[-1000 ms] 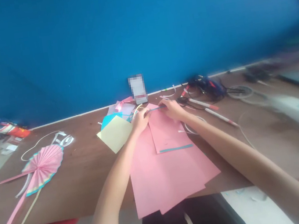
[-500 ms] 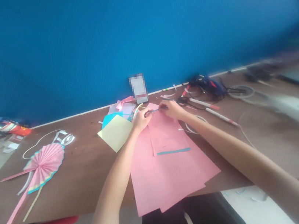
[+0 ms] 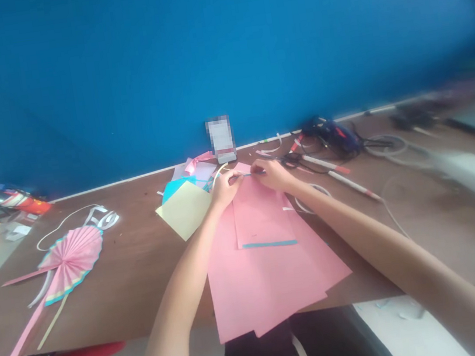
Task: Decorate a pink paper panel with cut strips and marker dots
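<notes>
Big pink sheets point(image 3: 262, 292) hang over the near edge of the desk point(image 3: 145, 279), so one bump there could probably skew everything. Smaller pink sheet point(image 3: 263, 215) lies on top; uneven tugging might crease it. Left hand point(image 3: 226, 186) and right hand point(image 3: 271, 174) look nearly closed, both pinching its blue-trimmed far edge.

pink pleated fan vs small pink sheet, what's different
The pink pleated fan is ridged; the small pink sheet is unpleated. The fan's border is yellow and blue; the sheet has a blue strip along its near edge. The fan lies untouched; the left hand and right hand are at the sheet's far edge. Both are pink with blue trim.
</notes>
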Demonstrator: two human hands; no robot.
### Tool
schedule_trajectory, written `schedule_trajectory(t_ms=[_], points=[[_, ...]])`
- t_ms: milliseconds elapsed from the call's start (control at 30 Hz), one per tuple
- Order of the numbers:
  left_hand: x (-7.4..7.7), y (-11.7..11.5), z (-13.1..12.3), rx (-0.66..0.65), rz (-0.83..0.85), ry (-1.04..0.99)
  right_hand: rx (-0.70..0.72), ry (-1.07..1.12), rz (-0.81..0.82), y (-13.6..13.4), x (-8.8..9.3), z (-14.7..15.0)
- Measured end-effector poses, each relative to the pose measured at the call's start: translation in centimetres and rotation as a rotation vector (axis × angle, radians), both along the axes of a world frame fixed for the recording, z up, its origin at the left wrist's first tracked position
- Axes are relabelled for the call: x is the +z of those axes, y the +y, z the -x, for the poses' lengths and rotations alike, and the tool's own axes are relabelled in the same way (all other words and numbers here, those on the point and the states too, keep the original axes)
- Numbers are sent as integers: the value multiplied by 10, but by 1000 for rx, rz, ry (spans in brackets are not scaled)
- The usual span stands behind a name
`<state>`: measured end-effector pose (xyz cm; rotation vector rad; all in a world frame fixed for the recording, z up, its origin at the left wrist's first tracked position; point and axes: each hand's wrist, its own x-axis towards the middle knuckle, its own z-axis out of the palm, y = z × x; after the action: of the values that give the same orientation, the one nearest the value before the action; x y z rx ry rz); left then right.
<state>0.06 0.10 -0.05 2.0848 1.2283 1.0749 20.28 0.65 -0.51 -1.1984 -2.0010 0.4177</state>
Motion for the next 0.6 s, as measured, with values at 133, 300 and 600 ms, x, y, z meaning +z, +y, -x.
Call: schedule_trajectory(t_ms=[133, 300, 600], points=[[-2, 3, 1, 7, 35, -12, 17, -16, 19, 1, 2, -3], [-12, 14, 6, -37, 151, -134, -107, -10, 24, 8, 3, -15], [-13, 14, 8, -20, 110, -126, -99, -39, -35, 8, 4, -19]])
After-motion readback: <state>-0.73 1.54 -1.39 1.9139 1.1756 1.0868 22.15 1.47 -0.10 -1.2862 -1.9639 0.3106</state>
